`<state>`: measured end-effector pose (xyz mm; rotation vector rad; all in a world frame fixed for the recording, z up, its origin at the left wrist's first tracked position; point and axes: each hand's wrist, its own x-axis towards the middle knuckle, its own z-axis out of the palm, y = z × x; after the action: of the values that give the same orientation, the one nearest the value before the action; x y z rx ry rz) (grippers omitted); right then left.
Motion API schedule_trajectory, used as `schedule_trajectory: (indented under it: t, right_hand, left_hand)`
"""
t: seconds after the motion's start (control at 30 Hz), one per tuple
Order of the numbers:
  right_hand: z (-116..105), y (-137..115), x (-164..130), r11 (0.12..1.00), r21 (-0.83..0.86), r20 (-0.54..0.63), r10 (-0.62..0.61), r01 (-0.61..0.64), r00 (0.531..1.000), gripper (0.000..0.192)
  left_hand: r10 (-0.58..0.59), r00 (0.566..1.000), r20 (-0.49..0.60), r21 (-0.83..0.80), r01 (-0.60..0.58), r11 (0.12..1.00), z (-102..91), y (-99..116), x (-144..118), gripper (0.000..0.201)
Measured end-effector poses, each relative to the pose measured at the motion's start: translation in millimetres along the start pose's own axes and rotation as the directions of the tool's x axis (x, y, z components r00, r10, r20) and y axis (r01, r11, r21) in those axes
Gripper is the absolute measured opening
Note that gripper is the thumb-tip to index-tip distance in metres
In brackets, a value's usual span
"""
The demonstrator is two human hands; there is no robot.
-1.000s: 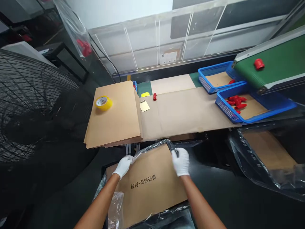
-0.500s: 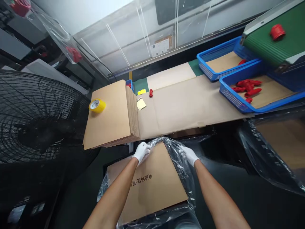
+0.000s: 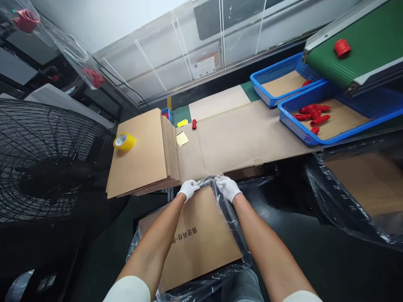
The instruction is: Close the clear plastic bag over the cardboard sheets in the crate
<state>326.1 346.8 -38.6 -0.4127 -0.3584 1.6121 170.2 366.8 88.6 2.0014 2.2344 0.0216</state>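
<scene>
Below the table edge lies a flat cardboard sheet (image 3: pixel 201 247) with dark printed characters, inside a clear plastic bag (image 3: pixel 231 228) whose film rises around its sides. At the sheet's far left corner, my left hand (image 3: pixel 189 189), in a white glove, is closed on the bag's edge. My right hand (image 3: pixel 227 187), also gloved, pinches the same film just right of that corner, close to the table. Both hands are near each other, with a short stretch of gathered film between them. The fingertips are partly hidden by the plastic.
A tall stack of cardboard sheets (image 3: pixel 141 155) carries a yellow tape roll (image 3: pixel 124 142). A red fitting (image 3: pixel 194 124) stands on the paper-covered table (image 3: pixel 233 138). Blue baskets (image 3: pixel 294 130) with red parts sit below a green conveyor (image 3: pixel 371 42). A large black fan (image 3: pixel 53 163) is at left.
My right hand has moved left and slightly up toward my left hand, drawing the bag's film along to the far corner. My left hand keeps its hold.
</scene>
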Motion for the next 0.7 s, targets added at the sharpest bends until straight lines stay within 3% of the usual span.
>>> schedule_trajectory:
  t: [0.1, 0.17, 0.23, 0.37, 0.43, 0.53, 0.63, 0.7]
  right_hand:
    - [-4.0, -9.6, -11.3, 0.998, -0.060, 0.092, -0.003, 0.008, 0.996, 0.017]
    - [-13.6, -8.0, -43.3, 0.987, -0.159, 0.174, 0.029, -0.001, 0.984, 0.013]
    - [-25.6, 2.3, -85.5, 0.958, -0.286, 0.228, 0.084, -0.015, 0.970, 0.013]
    - [-46.6, 33.6, -159.2, 0.872, -0.488, 0.129, 0.118, -0.041, 0.985, 0.020]
    - [-54.7, 43.0, -178.4, 0.842, -0.538, 0.077, 0.103, -0.046, 0.992, 0.019]
    - [-69.6, 45.2, -182.6, 0.824, -0.563, 0.016, 0.079, -0.056, 0.997, 0.009]
    - [-89.1, 48.1, -170.8, 0.835, -0.535, -0.102, 0.090, -0.131, 0.991, 0.067]
    - [-99.9, 58.0, -166.8, 0.854, -0.481, -0.122, 0.160, -0.199, 0.980, 0.083]
  left_hand:
    - [0.083, 0.995, -0.061, -0.067, -0.087, 0.994, -7.1, -9.6, -18.2, 0.020]
    - [0.129, 0.990, -0.059, -0.073, -0.133, 0.988, -9.3, -23.2, -45.3, 0.018]
    - [0.159, 0.987, 0.008, -0.044, -0.159, 0.986, -5.4, -40.2, -79.5, 0.022]
    - [0.157, 0.974, 0.164, 0.078, -0.171, 0.982, 21.4, -66.5, -132.7, 0.032]
    - [0.145, 0.970, 0.196, 0.132, -0.173, 0.976, 37.6, -69.0, -140.4, 0.030]
    - [0.131, 0.966, 0.224, 0.176, -0.172, 0.969, 56.8, -62.2, -135.1, 0.026]
    - [0.116, 0.957, 0.266, 0.198, -0.172, 0.965, 65.4, -53.1, -128.4, 0.026]
    - [0.127, 0.935, 0.331, 0.199, -0.201, 0.959, 64.9, -49.1, -131.3, 0.023]
